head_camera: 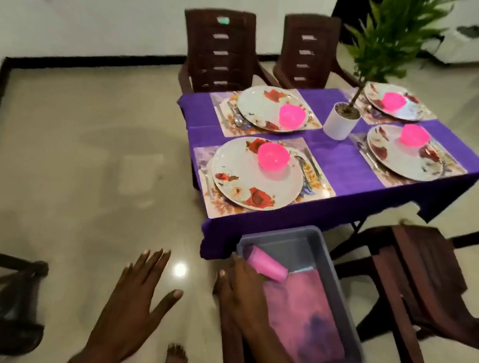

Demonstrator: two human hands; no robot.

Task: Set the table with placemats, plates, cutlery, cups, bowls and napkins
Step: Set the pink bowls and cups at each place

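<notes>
While the right hand [243,289] is gripping pink cups [266,265] inside the gray bin [346,313] near the table [342,165] | left hand [136,293] is hovering, fingers spread, holding nothing.

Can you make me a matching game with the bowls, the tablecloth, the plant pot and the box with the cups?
Things:
1. bowls
2. tablecloth
3. plant pot
4. box

Colours:
A. white
B. grey
C. bright pink
D. purple

Pairs: 1-C, 2-D, 3-A, 4-B
</notes>
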